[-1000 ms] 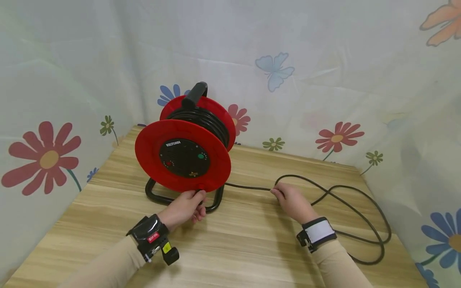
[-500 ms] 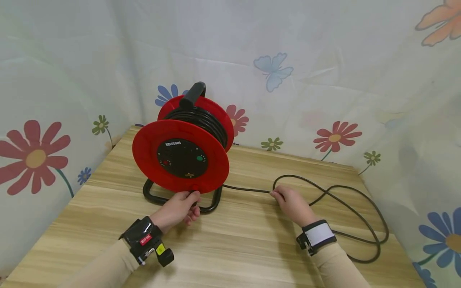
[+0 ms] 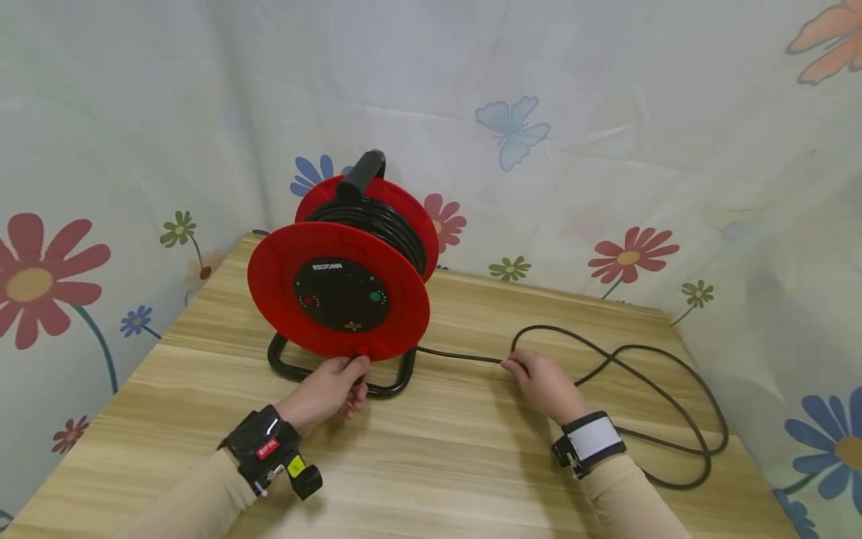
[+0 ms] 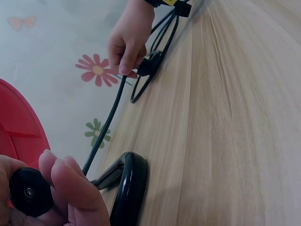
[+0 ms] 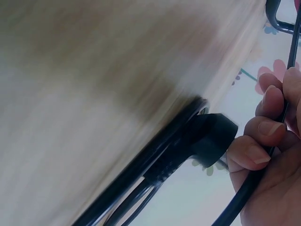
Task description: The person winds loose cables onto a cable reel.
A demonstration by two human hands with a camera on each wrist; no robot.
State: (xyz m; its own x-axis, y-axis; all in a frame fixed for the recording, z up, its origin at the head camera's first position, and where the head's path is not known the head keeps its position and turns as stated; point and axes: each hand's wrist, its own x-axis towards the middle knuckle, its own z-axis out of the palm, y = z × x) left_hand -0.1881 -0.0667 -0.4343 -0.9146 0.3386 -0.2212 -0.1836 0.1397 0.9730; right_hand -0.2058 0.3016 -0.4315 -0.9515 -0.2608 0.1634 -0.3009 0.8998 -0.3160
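left hand point(image 3: 326, 393) grips the knob point(image 4: 30, 192) low on the reel point(image 3: 342, 292); right of it, right hand point(image 3: 547, 385) pinches cable point(image 3: 465, 355), whose crossed loops point(image 3: 611, 355) or likely plug point(image 5: 214, 141) could snag if pulled.

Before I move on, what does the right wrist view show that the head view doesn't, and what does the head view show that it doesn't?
Only the right wrist view: what looks like a black plug, and the inner side of the right hand.

Only the head view: the left hand at the red reel's lower edge, the KELTONN lettering and the top handle.

Both: the right hand holding the black cable, the wooden tabletop, the flowered backdrop and part of the stand.
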